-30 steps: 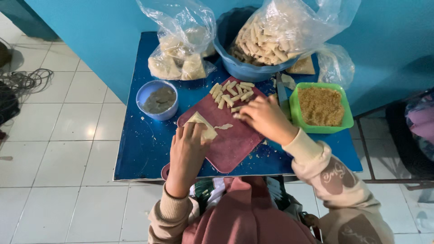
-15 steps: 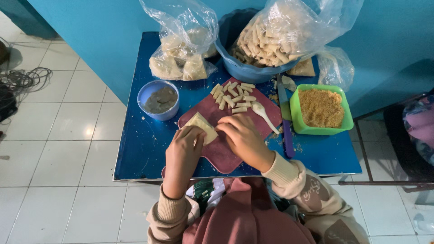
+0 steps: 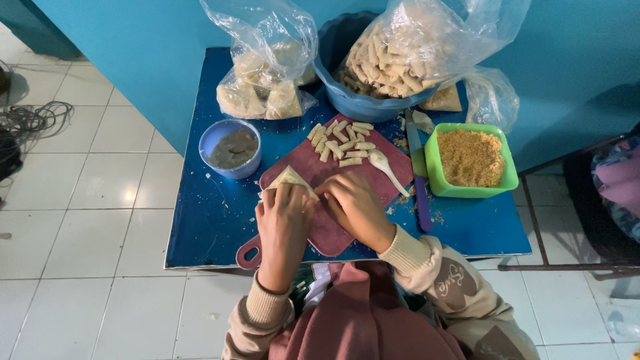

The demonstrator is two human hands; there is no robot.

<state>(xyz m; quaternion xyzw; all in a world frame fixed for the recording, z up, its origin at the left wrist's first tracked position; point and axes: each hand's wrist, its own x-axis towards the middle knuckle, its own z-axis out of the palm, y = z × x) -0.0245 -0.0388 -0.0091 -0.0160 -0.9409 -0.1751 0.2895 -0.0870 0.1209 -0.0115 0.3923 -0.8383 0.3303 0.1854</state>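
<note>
Maroon board (image 3: 337, 233) sits mid-worktop (image 3: 213, 220), and on its near-left corner lies a pale wrapper (image 3: 288, 180), folded to a point. Both hands work it. The left hand (image 3: 283, 223) lies over the wrapper's near edge, fingers curled down and pressing on it; the right hand (image 3: 353, 207) comes in from the other side, fingertips pinching the same sheet's right edge. The 2 hands are nearly touching.

By the look of it the step in hand is folding and rolling the wrapper shut around its filling, though the filling itself is hidden under the fingers. Closing it neatly would call for tucking the sides in evenly and rolling with steady pressure, as thin dough tears easily.

Finished rolls (image 3: 341, 141) lie in a loose cluster at the board's far end, a white spoon (image 3: 385, 168) just beside them. A small blue bowl (image 3: 230, 148) of grey paste stands left of the board, a green tub (image 3: 472, 160) of crumbs to the right, a knife (image 3: 419, 180) between tub and board.
</note>
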